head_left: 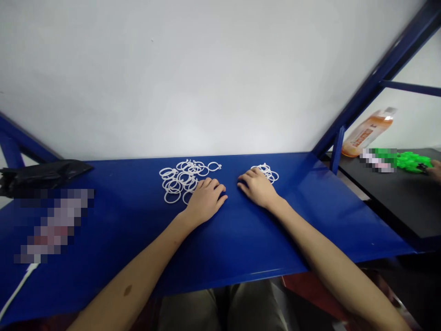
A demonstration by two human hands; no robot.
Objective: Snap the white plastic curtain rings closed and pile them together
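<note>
A larger pile of white rings (173, 185), thin and with small eyelets like curtain rings, lies on the blue table (237, 248). My left hand (206, 200) rests palm down at the pile's right edge and covers part of it, its fingers apart. To the right is a smaller group of white rings (272, 175). My right hand (260, 187) lies palm down against the near left side of that group, fingers stretched out and hiding some rings. Neither hand shows a ring in its grasp. Whatever lies under the palms is hidden.
At the left are a black plastic bag (44, 172) and a blurred-out object with a white cable (17, 287). Blue frame bars (368, 87) rise at the right. Beyond, a dark table (389, 193) holds an orange bottle (368, 133), green pieces (411, 161) and another person's hand (436, 171).
</note>
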